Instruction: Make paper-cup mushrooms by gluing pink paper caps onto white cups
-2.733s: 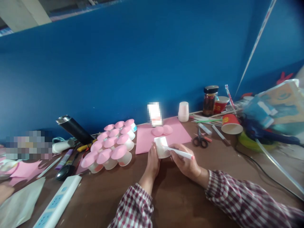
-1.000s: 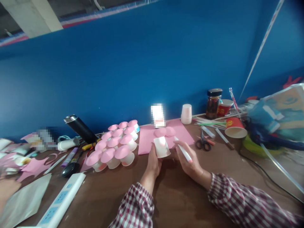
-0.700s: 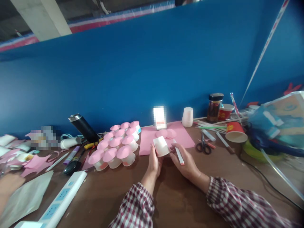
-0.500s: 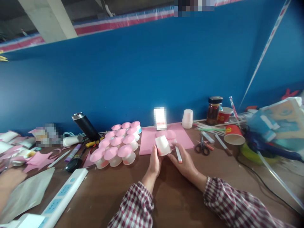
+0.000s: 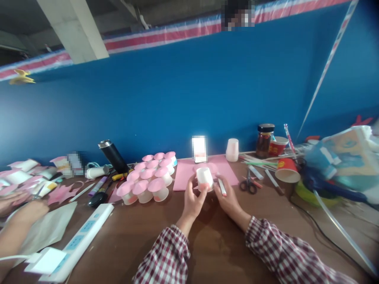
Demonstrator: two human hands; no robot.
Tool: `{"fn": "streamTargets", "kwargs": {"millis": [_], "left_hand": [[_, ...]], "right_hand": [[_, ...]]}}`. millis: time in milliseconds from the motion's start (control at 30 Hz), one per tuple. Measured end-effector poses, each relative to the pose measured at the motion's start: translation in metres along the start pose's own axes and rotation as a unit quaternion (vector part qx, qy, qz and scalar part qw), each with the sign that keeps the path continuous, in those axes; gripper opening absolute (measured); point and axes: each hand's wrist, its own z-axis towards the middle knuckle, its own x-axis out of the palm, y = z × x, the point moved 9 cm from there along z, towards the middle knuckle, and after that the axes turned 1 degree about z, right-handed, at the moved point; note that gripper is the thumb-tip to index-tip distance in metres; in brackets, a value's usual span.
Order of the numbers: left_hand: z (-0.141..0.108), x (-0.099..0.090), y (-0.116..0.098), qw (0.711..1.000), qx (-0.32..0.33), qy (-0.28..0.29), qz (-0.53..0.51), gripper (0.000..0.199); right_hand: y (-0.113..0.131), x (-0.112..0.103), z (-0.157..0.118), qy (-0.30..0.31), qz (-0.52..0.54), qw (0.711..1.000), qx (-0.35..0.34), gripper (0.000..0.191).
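Note:
An upside-down white paper cup [image 5: 204, 175] is gripped in my left hand [image 5: 192, 202], with the thumb across its front, near a reddish patch low on its wall. My right hand [image 5: 231, 203] is closed around a white marker [image 5: 221, 187] with a red end pointing toward me. Its fingertips are close to the cup's right side; whether they touch it I cannot tell. Behind both hands lies a pink paper sheet [image 5: 183, 173], partly covered by them. To the left, several upturned cups with pink cone tops [image 5: 140, 186] stand in a tight group.
A stack of white cups [image 5: 232, 150] stands by the blue partition [image 5: 177, 86]. Scissors [image 5: 248, 184], a lidded jar [image 5: 264, 141] and a red cup [image 5: 287, 170] are on the right. At left are a black flask [image 5: 113, 157], a power strip [image 5: 79, 240] and another person's hand [image 5: 32, 213].
My left thumb has come across the cup's front, and the cup has turned more upright. My right hand still holds the marker. The view has shifted slightly, showing more of the other person's hands.

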Motion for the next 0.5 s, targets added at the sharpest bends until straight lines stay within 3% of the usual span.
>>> {"fn": "streamTargets", "kwargs": {"millis": [167,333,400,500], "left_hand": [[-0.011,-0.004,-0.018,0.975,0.12,-0.078,0.168,0.073],[-0.02,0.0,-0.041,0.933,0.207,-0.109,0.275,0.074],[-0.022,0.0,-0.04,0.928,0.2,-0.108,0.294,0.071],[-0.024,-0.002,-0.023,0.934,0.131,-0.09,0.321,0.076]], "right_hand": [[0.001,0.002,-0.001,0.012,0.017,1.0,-0.004,0.037],[0.0,0.004,-0.003,0.021,0.013,1.0,-0.006,0.034],[-0.001,0.002,-0.002,0.013,-0.017,1.0,-0.007,0.035],[-0.004,-0.003,-0.001,-0.008,-0.066,0.998,-0.001,0.035]]}}
